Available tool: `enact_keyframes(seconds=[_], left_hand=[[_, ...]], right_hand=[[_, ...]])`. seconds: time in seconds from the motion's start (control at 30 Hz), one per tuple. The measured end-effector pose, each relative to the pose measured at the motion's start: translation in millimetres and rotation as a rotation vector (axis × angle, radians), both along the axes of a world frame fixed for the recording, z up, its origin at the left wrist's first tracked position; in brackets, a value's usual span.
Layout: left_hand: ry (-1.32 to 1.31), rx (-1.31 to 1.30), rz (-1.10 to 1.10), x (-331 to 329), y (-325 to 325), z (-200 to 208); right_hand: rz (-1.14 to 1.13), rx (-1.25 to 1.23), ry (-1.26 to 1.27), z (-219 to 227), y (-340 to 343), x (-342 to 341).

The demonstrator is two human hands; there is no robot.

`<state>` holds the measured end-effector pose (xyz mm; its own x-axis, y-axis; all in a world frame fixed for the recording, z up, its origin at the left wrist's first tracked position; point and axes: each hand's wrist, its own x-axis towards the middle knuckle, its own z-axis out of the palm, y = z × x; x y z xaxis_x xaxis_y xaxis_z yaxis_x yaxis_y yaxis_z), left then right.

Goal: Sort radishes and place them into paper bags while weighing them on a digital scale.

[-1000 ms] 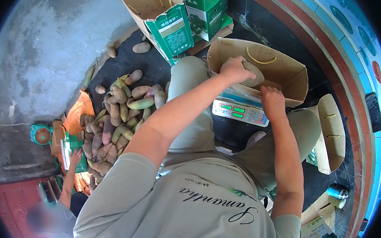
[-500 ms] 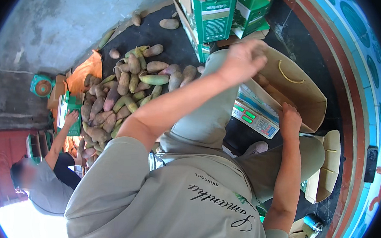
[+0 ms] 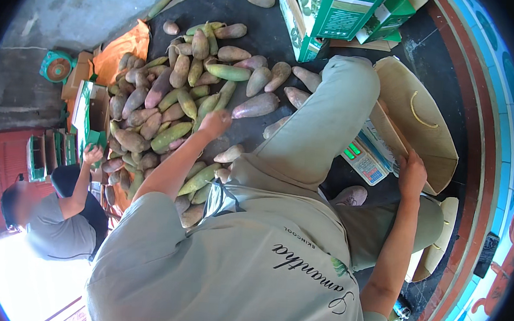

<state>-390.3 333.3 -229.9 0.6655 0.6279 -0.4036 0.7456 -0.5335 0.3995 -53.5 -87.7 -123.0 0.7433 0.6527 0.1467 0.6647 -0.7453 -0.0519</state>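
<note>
My left hand (image 3: 216, 123) is over the right side of a pile of long, plump root vegetables (image 3: 180, 71), some pinkish-brown and some green. Slight blur hides its fingers, and nothing shows held in it. A single pinkish root (image 3: 256, 105) lies just right of that hand. My right hand (image 3: 412, 174) grips the near wall of an open brown cardboard box (image 3: 429, 125) with a yellow cord handle. Beneath the box shows a digital scale (image 3: 367, 167) with green-lit displays. The box's contents are mostly hidden by its wall and my knee.
Green printed boxes (image 3: 347, 15) stand at the far side. Another open carton (image 3: 438, 256) sits by my right leg. At left a co-worker (image 3: 62, 218) handles a green box (image 3: 83, 109) near a teal fan (image 3: 57, 66). A tiled wall (image 3: 505, 100) curves along the right.
My left hand has gone from above the cardboard box leftward to the root pile. My right hand stays on the box wall. The co-worker's hand has shifted on the green box. The view has shifted.
</note>
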Motion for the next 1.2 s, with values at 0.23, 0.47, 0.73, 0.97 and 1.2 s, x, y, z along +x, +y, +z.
enact_keyframes(seconds=[0.23,0.47,0.73,0.97,1.2], left_hand=[[0.614,-0.244,0.005,-151,-30,-95],[0.765,-0.282,-0.014,-171,-83,-74],[0.99,-0.299,-0.333,-180,-113,-74],[0.777,-0.122,-0.308,-207,-134,-89],[0.608,0.054,-0.057,-145,-89,-74]], right_hand=[[0.002,-0.015,-0.004,-10,-5,4],[-0.031,-0.054,-0.016,-10,-6,4],[-0.097,-0.095,0.028,-6,-4,1],[-0.088,-0.093,0.04,-3,0,0],[-0.063,-0.043,-0.029,-2,1,-5]])
